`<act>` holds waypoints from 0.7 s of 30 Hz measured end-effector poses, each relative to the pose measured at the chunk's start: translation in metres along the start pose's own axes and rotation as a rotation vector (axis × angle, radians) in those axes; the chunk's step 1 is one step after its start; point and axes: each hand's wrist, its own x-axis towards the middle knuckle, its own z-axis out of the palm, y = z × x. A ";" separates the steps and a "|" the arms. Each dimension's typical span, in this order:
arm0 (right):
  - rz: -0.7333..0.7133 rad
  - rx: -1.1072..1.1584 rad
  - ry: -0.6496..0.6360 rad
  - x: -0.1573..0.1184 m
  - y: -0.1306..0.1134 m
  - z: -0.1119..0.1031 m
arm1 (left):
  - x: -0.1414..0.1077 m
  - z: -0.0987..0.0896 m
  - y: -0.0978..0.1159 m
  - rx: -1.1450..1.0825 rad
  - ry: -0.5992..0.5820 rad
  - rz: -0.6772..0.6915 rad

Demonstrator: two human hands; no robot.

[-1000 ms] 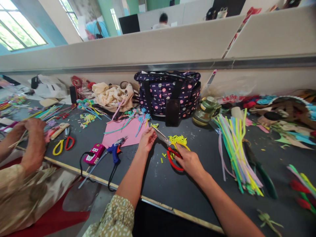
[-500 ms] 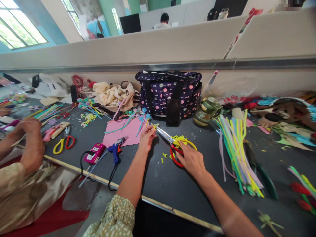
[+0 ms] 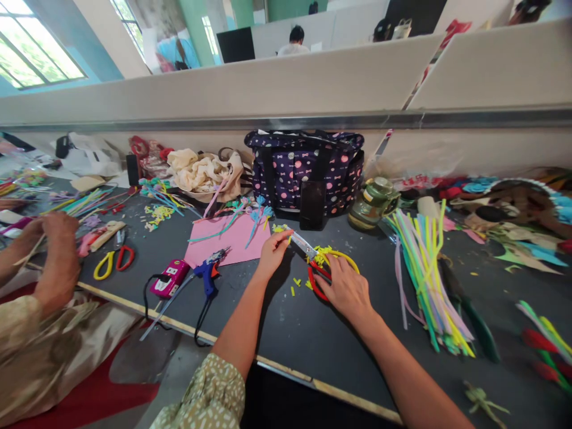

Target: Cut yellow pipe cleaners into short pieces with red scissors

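Observation:
My right hand [image 3: 346, 285] is wrapped round the red and yellow handles of a pair of scissors [image 3: 304, 244], whose blades point up and left. At the blade tips, my left hand [image 3: 273, 255] pinches a small yellow strip [image 3: 289, 239], mostly hidden by the fingers. Beneath and beside the scissors lie cut yellow pieces [image 3: 322, 255], with a few loose bits nearer me. Left of my left hand is a pink sheet [image 3: 232, 243] with pipe-cleaner flowers [image 3: 259, 213] on it.
A blue glue gun [image 3: 208, 277] and a magenta box [image 3: 171, 279] lie to the left, near another person's hands [image 3: 58, 244] and a second pair of scissors [image 3: 114, 262]. A patterned bag [image 3: 295, 167], phone [image 3: 313, 205], green jar [image 3: 373, 202] and pipe-cleaner bundle [image 3: 429, 280] stand or lie around.
My left hand has moved slightly right, closer along the scissor blades. The right hand stays nearly in place on the handles. The view has shifted a little.

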 end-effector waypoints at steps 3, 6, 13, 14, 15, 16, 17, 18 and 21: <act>0.020 -0.026 -0.006 -0.001 0.004 0.002 | 0.003 -0.002 -0.006 0.042 0.003 0.021; 0.039 -0.027 0.009 -0.001 0.006 0.003 | 0.006 -0.007 -0.012 0.011 0.086 -0.031; 0.042 0.048 0.067 -0.001 0.007 0.006 | 0.010 -0.014 -0.015 -0.365 0.114 -0.247; 0.038 0.065 0.068 -0.001 0.006 0.007 | 0.011 -0.014 -0.015 -0.433 0.111 -0.274; 0.034 0.080 0.067 -0.002 0.006 0.008 | 0.011 -0.015 -0.016 -0.499 0.108 -0.294; 0.030 0.093 0.063 -0.002 0.006 0.008 | 0.012 -0.015 -0.016 -0.560 0.103 -0.308; 0.028 0.105 0.061 -0.002 0.005 0.009 | 0.012 -0.015 -0.017 -0.614 0.097 -0.319; 0.020 0.114 0.063 -0.003 0.005 0.010 | 0.013 -0.016 -0.017 -0.659 0.091 -0.329; 0.010 0.131 0.080 -0.004 0.004 0.012 | 0.014 -0.017 -0.019 -0.751 0.078 -0.353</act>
